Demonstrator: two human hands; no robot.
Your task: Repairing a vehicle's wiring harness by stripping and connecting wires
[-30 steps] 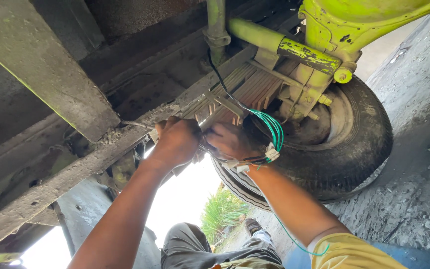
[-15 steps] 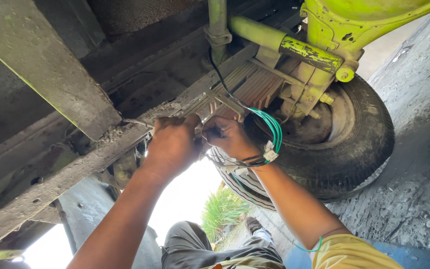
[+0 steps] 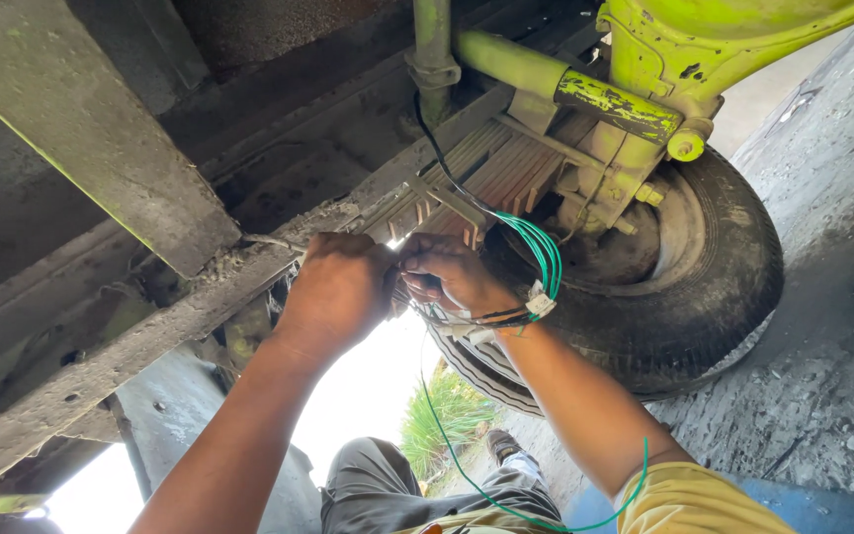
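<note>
Under chassis (image 3: 101, 366): hands (image 3: 343, 287) seemingly gripping wires (image 3: 541, 252)

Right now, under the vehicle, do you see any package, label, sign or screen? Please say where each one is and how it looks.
White tag: small, rectangular, on the green wire bundle at the right hand's wrist, in front of the tyre; any marks on it are too small to tell.
No package, sign or screen shows.
</note>
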